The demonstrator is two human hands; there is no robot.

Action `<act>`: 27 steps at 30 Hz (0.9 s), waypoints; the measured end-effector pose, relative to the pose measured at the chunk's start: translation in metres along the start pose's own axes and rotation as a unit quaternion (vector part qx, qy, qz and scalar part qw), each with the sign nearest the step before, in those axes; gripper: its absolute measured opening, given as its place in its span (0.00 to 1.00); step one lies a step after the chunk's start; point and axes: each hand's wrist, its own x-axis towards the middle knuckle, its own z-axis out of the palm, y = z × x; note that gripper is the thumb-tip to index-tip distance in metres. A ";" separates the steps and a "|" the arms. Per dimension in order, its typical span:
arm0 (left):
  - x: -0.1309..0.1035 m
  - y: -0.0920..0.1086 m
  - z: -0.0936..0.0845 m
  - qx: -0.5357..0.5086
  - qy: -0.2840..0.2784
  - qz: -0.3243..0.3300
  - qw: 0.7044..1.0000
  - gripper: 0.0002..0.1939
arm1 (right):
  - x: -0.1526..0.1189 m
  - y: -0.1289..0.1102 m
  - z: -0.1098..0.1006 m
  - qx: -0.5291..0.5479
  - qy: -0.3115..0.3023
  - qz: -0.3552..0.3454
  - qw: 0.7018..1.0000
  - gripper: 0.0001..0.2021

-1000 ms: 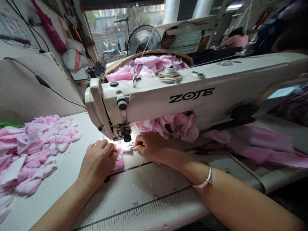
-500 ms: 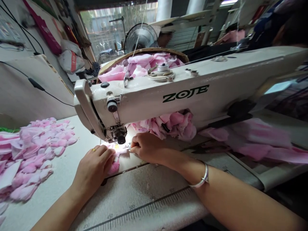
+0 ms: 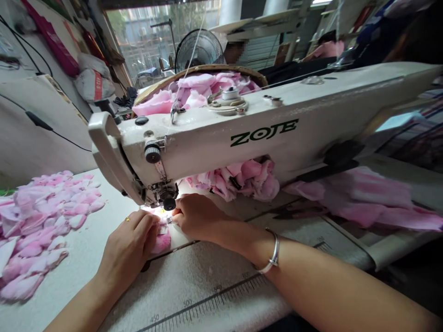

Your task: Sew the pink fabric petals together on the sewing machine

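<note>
A white sewing machine (image 3: 200, 143) reaches across the view, its lamp lighting the needle area. Just left of the needle, my left hand (image 3: 133, 237), with a ring on it, has its fingers closed on a small pink fabric piece (image 3: 162, 243). My right hand (image 3: 195, 216) is at the right of the presser foot, thumb and fingers pinched at a small shiny part near the fabric's edge; what lies between the fingertips is too small to make out. A bunch of pink fabric (image 3: 249, 180) lies behind the hands, under the machine's arm.
Pink and white pieces (image 3: 44, 226) cover the table's left side. A basket (image 3: 249, 71) of pink fabric stands behind the machine. At the right lie dark scissors (image 3: 290, 211) and pink cloth (image 3: 374, 196). A fan and people are in the background.
My right hand has moved left, closer to my left hand and the presser foot. The view has shifted slightly, and my left hand stays on the fabric.
</note>
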 end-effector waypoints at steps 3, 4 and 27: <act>0.000 -0.001 0.003 -0.019 -0.013 -0.018 1.000 0.07 | -0.001 -0.001 0.002 -0.045 0.021 -0.015 0.999 0.07; 0.000 -0.002 0.004 -0.026 -0.017 -0.024 0.999 0.07 | -0.002 -0.001 0.001 -0.052 0.026 -0.024 0.998 0.08; -0.002 -0.004 0.000 -0.090 -0.010 0.020 0.996 0.09 | -0.001 0.010 0.001 -0.113 0.064 -0.118 0.985 0.08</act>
